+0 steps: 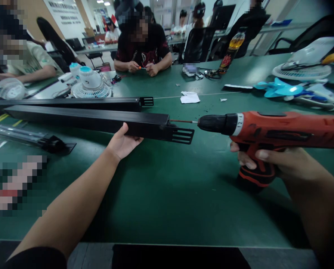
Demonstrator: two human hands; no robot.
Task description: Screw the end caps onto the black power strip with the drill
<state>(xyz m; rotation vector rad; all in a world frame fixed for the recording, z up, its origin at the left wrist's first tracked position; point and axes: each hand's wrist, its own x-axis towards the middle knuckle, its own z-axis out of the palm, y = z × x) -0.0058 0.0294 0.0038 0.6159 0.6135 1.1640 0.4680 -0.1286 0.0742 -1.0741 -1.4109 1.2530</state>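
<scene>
A long black rectangular bar [99, 115], with a slotted black plate [183, 135] at its near right end, is held by my left hand [124, 144], thumb on its side and fingers beneath. My right hand [256, 158] grips a red and black cordless drill [290, 127] by its handle. From the drill's chuck [212, 124] a thin rod [182, 120] runs left to the bar's end. Whether its tip is inside the bar I cannot tell. Behind lies a second black bar [71, 101] with a similar slotted end.
Fans with white grilles [91, 89] stand at the back left. Blue fan blades [279, 87] lie at the right, near a drink bottle [232, 50]. White paper [189, 98] rests mid-table [167, 209]. Across from me sits a person [143, 45] holding a small tool.
</scene>
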